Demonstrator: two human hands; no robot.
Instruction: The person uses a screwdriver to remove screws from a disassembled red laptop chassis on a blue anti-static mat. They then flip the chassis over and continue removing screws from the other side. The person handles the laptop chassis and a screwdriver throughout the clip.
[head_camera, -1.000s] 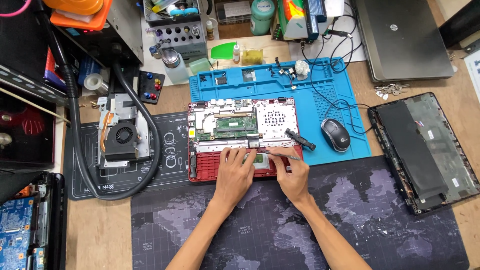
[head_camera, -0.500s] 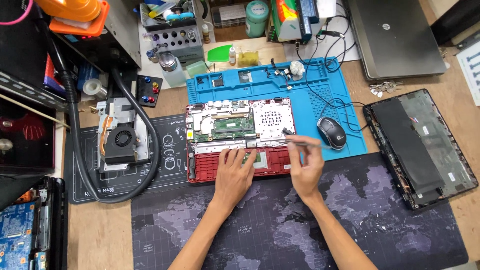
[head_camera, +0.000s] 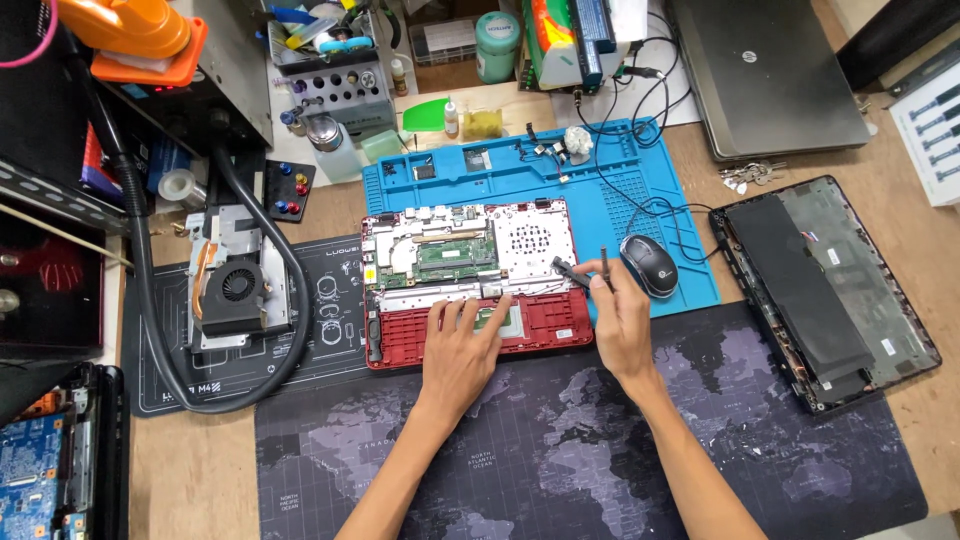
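Left hand (head_camera: 462, 345) is lying flat and open on the red laptop (head_camera: 470, 280); right hand (head_camera: 620, 315), at 3 o'clock, is pinching a screwdriver (head_camera: 585, 272).

Wooden workbench (head_camera: 200, 470) carries everything; dark world-map desk mat (head_camera: 560, 450) along near edge; blue silicone repair mat (head_camera: 660, 200) behind it, touching; black printed mat (head_camera: 330, 330) to left; black laptop base (head_camera: 825, 290) at right, directly on wood; closed grey laptop (head_camera: 765, 70) far right; keys (head_camera: 742, 176) beside it.
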